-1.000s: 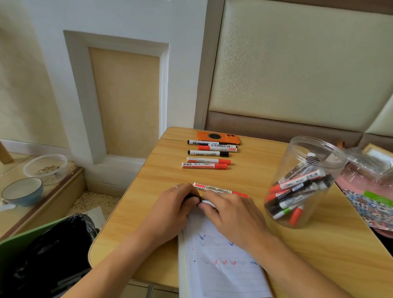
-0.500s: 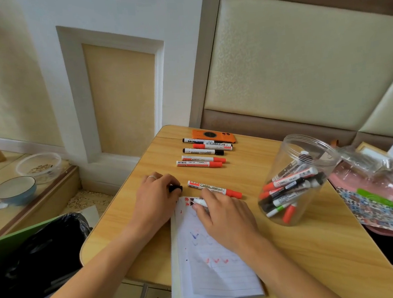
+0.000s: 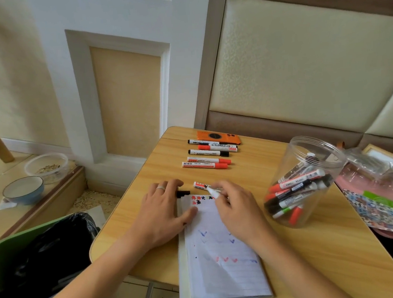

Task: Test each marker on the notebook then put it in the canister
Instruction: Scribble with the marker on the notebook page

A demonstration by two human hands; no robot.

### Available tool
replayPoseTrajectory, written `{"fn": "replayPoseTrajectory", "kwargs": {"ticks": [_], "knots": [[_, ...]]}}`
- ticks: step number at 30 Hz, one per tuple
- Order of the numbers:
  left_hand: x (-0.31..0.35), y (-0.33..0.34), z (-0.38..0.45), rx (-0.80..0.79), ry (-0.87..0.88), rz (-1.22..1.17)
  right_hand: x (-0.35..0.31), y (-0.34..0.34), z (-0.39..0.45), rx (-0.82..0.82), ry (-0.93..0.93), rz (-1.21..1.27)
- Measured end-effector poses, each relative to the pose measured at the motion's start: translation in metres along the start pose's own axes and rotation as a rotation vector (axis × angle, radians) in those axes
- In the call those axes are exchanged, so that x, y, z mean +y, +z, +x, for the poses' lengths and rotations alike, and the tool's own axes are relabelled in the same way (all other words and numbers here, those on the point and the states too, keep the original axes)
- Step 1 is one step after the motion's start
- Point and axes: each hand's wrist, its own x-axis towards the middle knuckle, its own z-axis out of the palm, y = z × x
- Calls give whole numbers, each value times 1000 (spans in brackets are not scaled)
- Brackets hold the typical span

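The right hand [image 3: 238, 210] is curled round a white marker [image 3: 213, 192], its uncapped tip pointing down and left at the top of the notebook [image 3: 223, 264], close to a row of small red and dark marks there. Whether the tip touches the paper cannot be told. The left hand [image 3: 161, 214] lies mostly flat on the table [image 3: 320, 245] at the notebook's left edge, thumb resting on the page corner; a black cap [image 3: 183, 193] pokes out from under its fingers, and a ring sits on one finger.

One notebook lies open on the table, its lined page bearing scattered blue and red ticks. Just beyond the right hand lies one marker with a red label [image 3: 200, 185], partly hidden by the fingers.

Further back, five markers [image 3: 206, 164] lie in a neat row, three with red caps and two with black, next to one orange phone [image 3: 218, 137].

To the right lies one clear canister [image 3: 311, 159], tipped on its side with its mouth facing away, holding a heap of markers that cannot be counted exactly.

On the floor at left stand one green bin [image 3: 13, 248] with a black liner and two bowls [image 3: 24, 189].
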Motion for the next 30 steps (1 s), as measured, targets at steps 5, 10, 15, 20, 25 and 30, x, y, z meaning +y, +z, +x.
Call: {"fn": "replayPoseTrajectory", "kwargs": {"ticks": [5,10,15,20,25,30], "knots": [[-3,3,-4,-6,26,6,-5,-12,7,11,177,582],[1,0,-6,-12,51,13,0,-12,11,-122,378,1180],[3,0,-7,-86,72,91,5,-2,11,-99,325,1037],[2,3,-8,-64,86,142,3,2,11,-21,279,719],[5,0,-9,-83,91,151,0,8,11,8,244,579],[5,-1,-10,-125,86,152,3,17,13,85,267,517]]}}
